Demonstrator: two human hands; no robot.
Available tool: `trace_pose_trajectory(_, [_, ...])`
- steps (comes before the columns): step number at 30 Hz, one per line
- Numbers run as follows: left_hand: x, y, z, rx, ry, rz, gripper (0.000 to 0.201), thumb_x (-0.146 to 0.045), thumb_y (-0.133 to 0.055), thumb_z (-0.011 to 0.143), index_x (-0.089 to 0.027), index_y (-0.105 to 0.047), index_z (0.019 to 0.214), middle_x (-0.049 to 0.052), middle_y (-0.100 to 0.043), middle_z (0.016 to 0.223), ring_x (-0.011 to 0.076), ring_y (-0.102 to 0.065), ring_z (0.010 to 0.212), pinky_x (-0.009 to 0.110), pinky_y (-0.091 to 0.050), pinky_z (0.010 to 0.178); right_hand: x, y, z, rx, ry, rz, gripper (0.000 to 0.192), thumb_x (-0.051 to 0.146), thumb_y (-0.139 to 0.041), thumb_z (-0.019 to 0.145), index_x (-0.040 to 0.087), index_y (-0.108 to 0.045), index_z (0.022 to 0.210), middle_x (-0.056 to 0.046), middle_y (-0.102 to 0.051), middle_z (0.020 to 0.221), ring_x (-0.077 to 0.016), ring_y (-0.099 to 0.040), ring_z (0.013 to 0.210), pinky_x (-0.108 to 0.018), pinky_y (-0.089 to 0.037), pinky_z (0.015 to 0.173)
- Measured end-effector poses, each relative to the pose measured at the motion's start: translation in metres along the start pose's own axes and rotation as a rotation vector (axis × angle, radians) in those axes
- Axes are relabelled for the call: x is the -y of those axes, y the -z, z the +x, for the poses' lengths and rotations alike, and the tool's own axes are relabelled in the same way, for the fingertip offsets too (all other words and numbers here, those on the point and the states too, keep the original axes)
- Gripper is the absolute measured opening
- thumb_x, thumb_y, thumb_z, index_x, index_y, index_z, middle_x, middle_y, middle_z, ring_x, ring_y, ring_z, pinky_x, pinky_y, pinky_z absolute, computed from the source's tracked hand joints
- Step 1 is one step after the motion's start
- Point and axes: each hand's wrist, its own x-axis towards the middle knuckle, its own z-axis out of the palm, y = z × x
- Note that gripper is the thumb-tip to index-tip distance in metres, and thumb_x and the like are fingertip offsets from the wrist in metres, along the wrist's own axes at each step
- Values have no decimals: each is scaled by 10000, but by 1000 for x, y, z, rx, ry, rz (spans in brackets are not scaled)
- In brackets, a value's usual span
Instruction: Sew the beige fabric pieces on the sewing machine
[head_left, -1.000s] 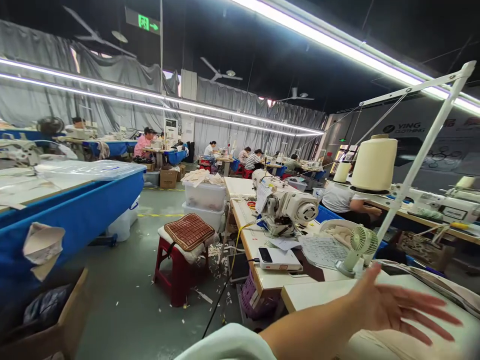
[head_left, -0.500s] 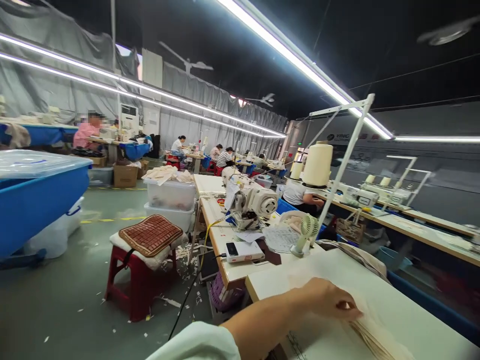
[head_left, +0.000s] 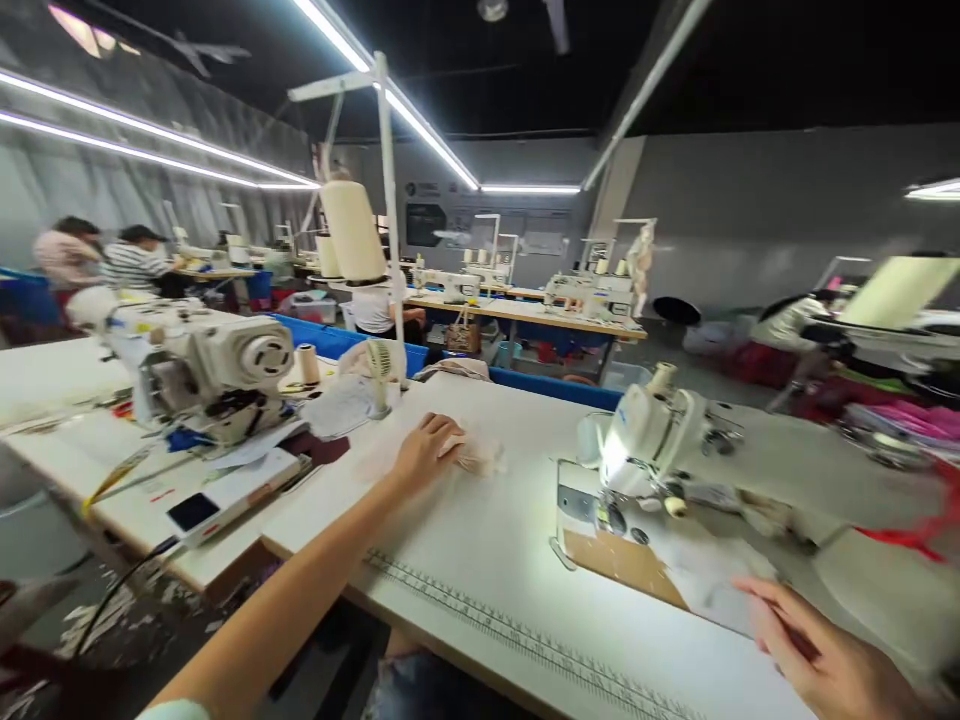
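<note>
My left hand (head_left: 429, 452) is closed on thin cream fabric pieces (head_left: 480, 458) on the white sewing table (head_left: 480, 540). Its arm reaches across from the lower left. At the lower right, my right hand (head_left: 825, 640) has its fingers bent together, with the tips at the edge of a thin white fabric piece (head_left: 712, 575); motion blurs this spot. Between the hands stands a sewing machine (head_left: 649, 440) with its lamp lit. A brown plate (head_left: 622, 565) lies in front of its needle area. A printed ruler scale (head_left: 510, 630) runs along the table's front.
To the left, another sewing machine (head_left: 202, 360) shares its table with a power bank (head_left: 232, 495) and a small fan (head_left: 379, 375). A large thread cone (head_left: 352, 230) sits on a stand behind. Co-workers sit farther back. Blue cloth troughs (head_left: 555, 388) edge the table's far side.
The view has swung right, bringing the lit sewing machine and my right hand into sight. My left hand stays closed on the cream fabric pieces, now nearer the middle of the view.
</note>
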Motion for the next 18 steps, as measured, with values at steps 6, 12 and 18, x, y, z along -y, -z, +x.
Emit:
trace_pose_trajectory(6, [-7, -8, 23, 140, -91, 130, 89, -172, -636, 867, -203, -699, 920, 90, -693, 1077, 314, -568, 1144, 447, -485, 945, 2, -10, -5, -3, -145, -11, 235, 394, -436, 971, 307, -654, 983, -10, -683, 621, -209, -629, 481, -322, -446, 492])
trace_pose_trajectory(12, [4, -3, 38, 212, -126, 206, 78, -271, -622, 844, -222, -681, 859, 69, -710, 976, 310, -596, 1065, 441, -486, 910, 0, -12, -4, 4, -70, -63, 257, 331, -430, 948, 268, -680, 954, 39, -609, 536, -146, -512, 405, -266, -372, 467])
trace_pose_trajectory(18, [13, -4, 35, 122, -131, 99, 256, -387, -480, 901, -226, -633, 773, 69, -707, 838, 268, -625, 902, 392, -491, 853, 6, -10, -1, 22, -99, -61, 264, 288, -422, 915, 262, -684, 931, 48, -569, 504, -132, -452, 389, -257, -314, 450])
